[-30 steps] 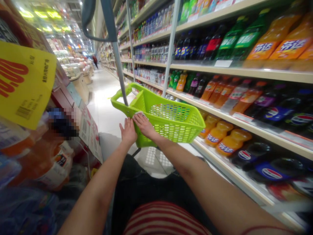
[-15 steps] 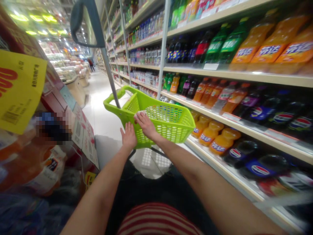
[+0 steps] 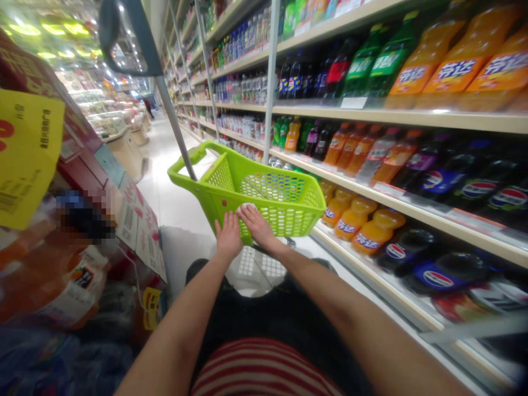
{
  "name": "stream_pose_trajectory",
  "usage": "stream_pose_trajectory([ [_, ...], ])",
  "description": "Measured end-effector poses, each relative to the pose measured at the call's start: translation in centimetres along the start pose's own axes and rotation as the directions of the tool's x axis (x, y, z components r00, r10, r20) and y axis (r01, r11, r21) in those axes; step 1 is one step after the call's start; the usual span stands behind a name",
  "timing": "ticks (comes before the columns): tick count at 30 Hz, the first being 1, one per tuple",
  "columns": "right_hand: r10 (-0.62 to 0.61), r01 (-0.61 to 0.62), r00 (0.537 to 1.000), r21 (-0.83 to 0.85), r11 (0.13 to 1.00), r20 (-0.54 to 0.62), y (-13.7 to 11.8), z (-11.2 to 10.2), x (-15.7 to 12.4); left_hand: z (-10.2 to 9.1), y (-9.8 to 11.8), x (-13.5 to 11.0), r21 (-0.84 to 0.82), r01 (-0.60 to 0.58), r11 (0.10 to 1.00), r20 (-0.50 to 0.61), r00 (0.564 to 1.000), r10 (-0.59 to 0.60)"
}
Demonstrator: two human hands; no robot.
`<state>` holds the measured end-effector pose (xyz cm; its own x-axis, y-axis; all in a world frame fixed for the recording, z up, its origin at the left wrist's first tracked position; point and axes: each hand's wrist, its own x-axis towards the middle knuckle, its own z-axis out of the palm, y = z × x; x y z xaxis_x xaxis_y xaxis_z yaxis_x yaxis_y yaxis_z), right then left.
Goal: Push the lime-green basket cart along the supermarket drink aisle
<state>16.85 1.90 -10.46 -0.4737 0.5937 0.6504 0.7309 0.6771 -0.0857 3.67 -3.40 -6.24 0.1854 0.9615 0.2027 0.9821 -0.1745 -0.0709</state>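
Observation:
A green plastic shopping basket on a frame stands before me, with a grey pole rising from its left end to a dark handle. My left hand lies with fingers stretched against the lower part of the basket's near side. Just right of it, my right hand presses a small whitish cloth or wipe onto the same wall. Most of the cloth is hidden under the fingers. A small reddish mark shows on the basket above my left hand.
Shelves of drink bottles run along the right, close to the basket. Wrapped orange bottles, cartons and a yellow price sign crowd the left. The pale aisle floor stretches ahead, with a person far off.
My right hand has slid down and right along the basket wall with the cloth, uncovering the reddish mark. My left hand has shifted slightly right, and the view has moved a little.

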Motion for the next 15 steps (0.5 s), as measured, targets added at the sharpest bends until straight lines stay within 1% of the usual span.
stream_pose_trajectory([
  [3,0.037,-0.037,0.995,0.003,0.999,-0.09,0.6,-1.3,0.8,-0.5,1.0,0.8,-0.007,-0.002,1.0,0.011,1.0,0.002],
  [5,0.073,-0.074,0.992,-0.003,0.997,-0.098,1.2,-1.3,0.9,-0.7,1.6,1.2,-0.012,-0.014,1.0,0.018,1.0,0.014],
  [7,0.091,-0.091,0.994,-0.001,0.996,-0.056,1.7,-0.6,0.3,-0.8,2.2,1.3,-0.018,-0.036,0.999,0.022,0.999,0.036],
  [9,0.082,-0.082,0.997,0.018,0.996,0.003,2.0,0.4,-0.7,-0.7,2.6,1.2,-0.034,-0.054,0.998,0.024,0.998,0.055],
  [11,0.071,-0.073,0.997,0.045,0.996,0.036,2.0,1.3,-1.7,-0.4,2.7,0.9,-0.089,-0.046,0.995,0.03,0.998,0.049],
  [12,0.073,-0.075,0.997,0.061,0.995,0.032,1.9,1.6,-2.0,-0.1,2.7,0.7,-0.151,-0.018,0.988,0.037,0.999,0.024],
  [13,0.08,-0.081,0.997,0.077,0.994,0.016,1.7,1.7,-2.2,0.1,2.6,0.7,-0.249,0.032,0.968,0.047,0.999,-0.021],
  [14,0.092,-0.09,0.996,0.097,0.991,-0.012,1.5,1.7,-2.2,0.4,2.5,0.7,-0.388,0.106,0.915,0.065,0.994,-0.087],
  [15,0.108,-0.102,0.993,0.119,0.988,-0.05,1.2,1.4,-2.1,0.7,2.4,0.9,-0.582,0.201,0.788,0.103,0.979,-0.173],
])
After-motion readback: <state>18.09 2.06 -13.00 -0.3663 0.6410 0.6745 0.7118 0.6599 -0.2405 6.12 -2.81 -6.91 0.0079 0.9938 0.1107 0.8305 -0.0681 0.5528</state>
